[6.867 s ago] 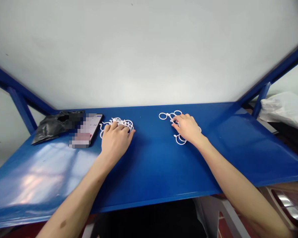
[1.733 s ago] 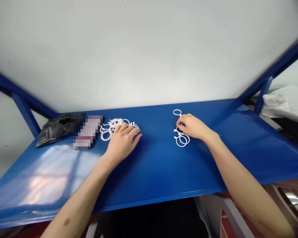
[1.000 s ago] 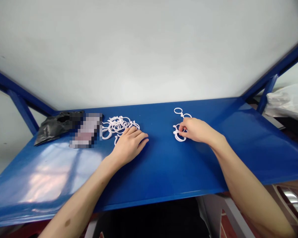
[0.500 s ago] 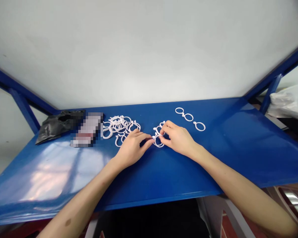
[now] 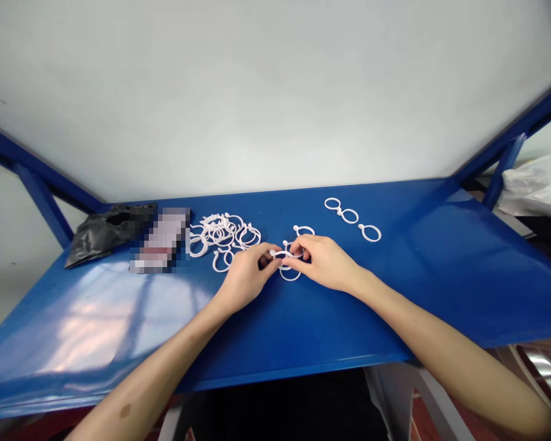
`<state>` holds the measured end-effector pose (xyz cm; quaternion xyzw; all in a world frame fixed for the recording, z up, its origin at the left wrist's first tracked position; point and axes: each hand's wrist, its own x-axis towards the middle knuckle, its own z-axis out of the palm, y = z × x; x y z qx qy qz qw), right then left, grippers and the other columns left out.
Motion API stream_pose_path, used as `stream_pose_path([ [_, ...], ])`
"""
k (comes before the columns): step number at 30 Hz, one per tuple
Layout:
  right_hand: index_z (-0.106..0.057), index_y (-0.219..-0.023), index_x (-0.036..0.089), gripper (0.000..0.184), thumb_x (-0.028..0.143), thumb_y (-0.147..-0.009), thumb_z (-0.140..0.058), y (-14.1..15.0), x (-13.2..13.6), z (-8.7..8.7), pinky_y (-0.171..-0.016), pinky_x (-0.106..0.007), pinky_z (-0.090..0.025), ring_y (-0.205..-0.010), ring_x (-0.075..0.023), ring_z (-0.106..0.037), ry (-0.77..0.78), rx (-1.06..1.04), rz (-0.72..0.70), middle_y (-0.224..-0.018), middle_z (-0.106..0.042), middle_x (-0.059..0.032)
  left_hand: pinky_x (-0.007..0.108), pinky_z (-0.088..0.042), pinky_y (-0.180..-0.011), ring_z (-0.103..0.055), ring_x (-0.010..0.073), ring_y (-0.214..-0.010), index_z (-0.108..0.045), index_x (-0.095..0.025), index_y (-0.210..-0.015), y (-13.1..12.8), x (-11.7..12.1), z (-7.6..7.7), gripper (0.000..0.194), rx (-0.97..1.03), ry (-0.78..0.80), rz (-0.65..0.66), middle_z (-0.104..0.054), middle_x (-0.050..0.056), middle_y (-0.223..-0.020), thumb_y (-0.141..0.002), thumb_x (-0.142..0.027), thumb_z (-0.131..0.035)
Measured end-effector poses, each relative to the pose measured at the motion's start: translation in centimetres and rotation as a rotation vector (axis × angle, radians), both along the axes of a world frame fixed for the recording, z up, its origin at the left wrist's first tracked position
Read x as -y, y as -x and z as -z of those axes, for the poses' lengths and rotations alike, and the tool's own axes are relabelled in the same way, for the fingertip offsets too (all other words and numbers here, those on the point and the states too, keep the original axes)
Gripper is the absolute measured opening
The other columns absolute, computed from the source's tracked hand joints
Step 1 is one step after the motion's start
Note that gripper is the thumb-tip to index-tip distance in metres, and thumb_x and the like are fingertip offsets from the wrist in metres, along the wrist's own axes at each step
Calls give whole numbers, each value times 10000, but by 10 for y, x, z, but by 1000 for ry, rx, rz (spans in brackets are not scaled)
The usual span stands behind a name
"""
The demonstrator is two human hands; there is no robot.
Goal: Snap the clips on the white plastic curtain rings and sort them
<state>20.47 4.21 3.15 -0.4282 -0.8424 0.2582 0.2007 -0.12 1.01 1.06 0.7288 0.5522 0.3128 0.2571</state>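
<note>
The left hand [image 5: 245,272] and right hand [image 5: 326,260] meet over the middle of the table [image 5: 349,321], each grip apparently pinched, thumb against fingers, on one white ring [image 5: 283,252]. Being slim and probably smooth, it could spring free or bend if the two sides pull unevenly. Loose rings [image 5: 306,228] lie around the fingertips, so a low knuckle could hook or scatter them. Drifting left, the left hand could snag the tangled ring pile [image 5: 214,220] just beside it.
</note>
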Motion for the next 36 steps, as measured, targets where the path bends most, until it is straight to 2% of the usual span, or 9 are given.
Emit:
stream_pose_path([
  [2, -671, -970, 184, 326, 500, -975, -593, -4, -1, -6, -735, -314, -479, -832, -184, -635, 25, 38, -34, -953, -698, -62, 252, -475, -594, -594, 125, -581, -669, -202, -1082, 3, -2, -2, 196, 36, 20, -46, -698, -35, -709, -905, -285, -660],
  [5, -689, -977, 173, 322, 389, -1045, -461, -12, -3, -14, -819, -361, -495, -912, -214, -617, -50, 113, -87, -959, -694, -79, 270, -496, -651, -614, 132, -624, -633, -200, -1117, 7, -2, -8, 214, 37, 0, -56, -722, -32, -747, -921, -285, -649],
  [8, -717, -992, 168, 185, 203, -969, -538, -23, -9, -17, -909, -415, -492, -1028, -256, -561, -233, 212, -154, -1064, -687, -101, 288, -513, -710, -632, 139, -674, -660, -215, -1110, 5, 1, -11, 168, -15, -54, 22, -726, -27, -768, -960, -245, -591],
  [12, -741, -996, 200, 134, 170, -919, -635, -31, -17, -11, -919, -447, -503, -1051, -270, -529, -343, 305, -215, -1195, -643, -99, 313, -539, -760, -653, 176, -784, -679, -205, -1156, -2, 5, -2, 210, -138, -195, 82, -706, -6, -751, -970, -226, -585],
  [18, -701, -971, 181, 107, 187, -975, -594, -23, -17, -4, -871, -396, -519, -1021, -249, -567, -313, 278, -199, -1093, -652, -103, 377, -556, -848, -652, 217, -840, -637, -137, -1240, -11, 2, 12, 283, -329, -407, 80, -720, 38, -781, -1003, -267, -555],
  [23, -645, -1032, 186, 156, 245, -1030, -501, -21, -16, -7, -860, -382, -517, -979, -231, -618, -229, 155, -123, -1038, -674, -88, 393, -550, -861, -649, 220, -829, -588, -146, -1313, -13, 0, 11, 345, -385, -441, 59, -730, 34, -780, -1024, -319, -514],
  [26, -639, -1039, 188, 152, 251, -1030, -500, -26, -16, -12, -876, -372, -517, -976, -218, -634, -228, 78, -98, -1039, -670, -83, 399, -549, -831, -649, 241, -857, -585, -123, -1325, -12, 2, 10, 351, -438, -456, 63, -748, 72, -840, -1032, -281, -469],
  [30, -657, -1063, 189, 164, 273, -1026, -522, -31, -14, -16, -847, -351, -522, -928, -204, -639, -233, 68, -159, -1023, -654, -76, 417, -551, -831, -646, 246, -858, -593, -112, -1308, -7, 2, 7, 341, -417, -448, 63, -739, 89, -859, -1031, -206, -417],
  [36, -705, -1009, 209, 159, 239, -1012, -549, -29, -4, -22, -859, -349, -512, -961, -201, -648, -261, 129, -315, -1056, -684, -66, 417, -554, -873, -660, 239, -964, -569, -174, -1302, 4, 1, 2, 352, -340, -334, 86, -738, 68, -938, -964, -143, -478],
])
